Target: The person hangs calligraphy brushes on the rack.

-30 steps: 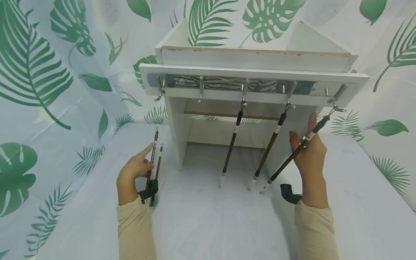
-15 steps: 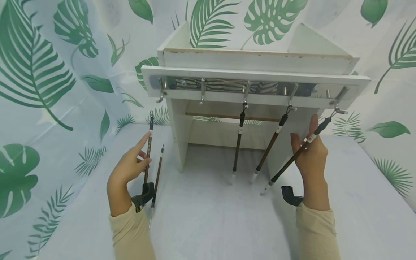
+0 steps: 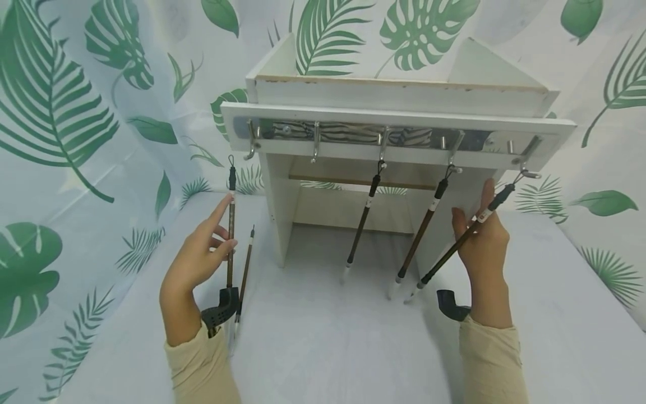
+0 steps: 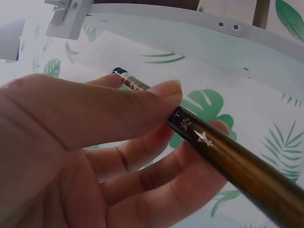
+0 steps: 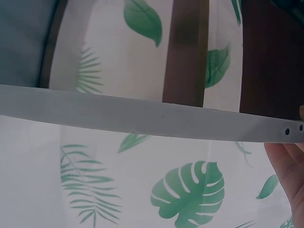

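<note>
My left hand (image 3: pixel 194 255) pinches a brown-handled calligraphy brush (image 3: pixel 231 216) left of the white cabinet. The brush stands upright, its black top and cord loop above my fingers. In the left wrist view, thumb and fingers close around the brush handle (image 4: pixel 237 164), which bears small star marks. My right hand (image 3: pixel 485 244) grips the cabinet's right side panel (image 5: pixel 142 116), thumb inside and fingers outside. Three brushes hang by loops from the hook rail (image 3: pixel 353 109): one (image 3: pixel 358 230) at the middle, another (image 3: pixel 421 233) beside it, and a slanted one (image 3: pixel 446 255) crossing before my right hand.
Another brush (image 3: pixel 245 266) lies on the white-covered surface (image 3: pixel 323 336), right of my left hand. Two hooks at the rail's left, the outer hook (image 3: pixel 250 143) and the inner hook (image 3: pixel 315 143), carry nothing. A leaf-patterned sheet (image 3: pixel 75 185) surrounds the cabinet.
My left hand has drawn its brush up and left, away from the brush lying beside it. The hanging brushes swing slightly. My right hand keeps its grip on the panel.
</note>
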Available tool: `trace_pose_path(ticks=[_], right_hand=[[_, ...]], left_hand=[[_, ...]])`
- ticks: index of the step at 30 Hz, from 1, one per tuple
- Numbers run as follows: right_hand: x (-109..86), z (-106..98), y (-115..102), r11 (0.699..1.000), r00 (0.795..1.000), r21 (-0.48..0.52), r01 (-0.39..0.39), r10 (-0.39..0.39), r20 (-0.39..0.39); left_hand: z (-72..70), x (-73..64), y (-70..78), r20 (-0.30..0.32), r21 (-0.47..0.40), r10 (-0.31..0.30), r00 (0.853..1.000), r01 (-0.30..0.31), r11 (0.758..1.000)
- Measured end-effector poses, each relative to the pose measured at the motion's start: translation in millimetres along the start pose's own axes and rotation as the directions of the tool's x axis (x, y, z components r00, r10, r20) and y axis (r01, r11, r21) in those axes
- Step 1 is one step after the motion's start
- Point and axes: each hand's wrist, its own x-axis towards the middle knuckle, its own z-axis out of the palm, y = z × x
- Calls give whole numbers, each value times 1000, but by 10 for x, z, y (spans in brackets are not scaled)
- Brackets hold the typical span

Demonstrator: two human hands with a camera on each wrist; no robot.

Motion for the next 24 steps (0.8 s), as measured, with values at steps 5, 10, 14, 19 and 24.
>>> trace_pose_path(ticks=[5,10,14,19,24], right_hand=[[-9,8,-6,1000,1000,5,-4,4,-6],[-13,6,-7,1000,1000,-8,-1,1,-17],[-19,3,-6,1000,1000,-3,-4,4,-24],[-21,2,-11,1000,1000,-4,-23,23,-7],[-14,5,-7,1000,1000,-7,-25,25,-3]], left_hand=[[-18,-31,38,-54,10,36,998,-36,999],[-33,-42,64,-84,17,54,995,-53,998],[-44,-61,84,-94,7,58,994,-57,998],[-60,-101,126,-96,0,39,995,-39,999],[-75,-127,177,-101,0,29,994,-29,1000]])
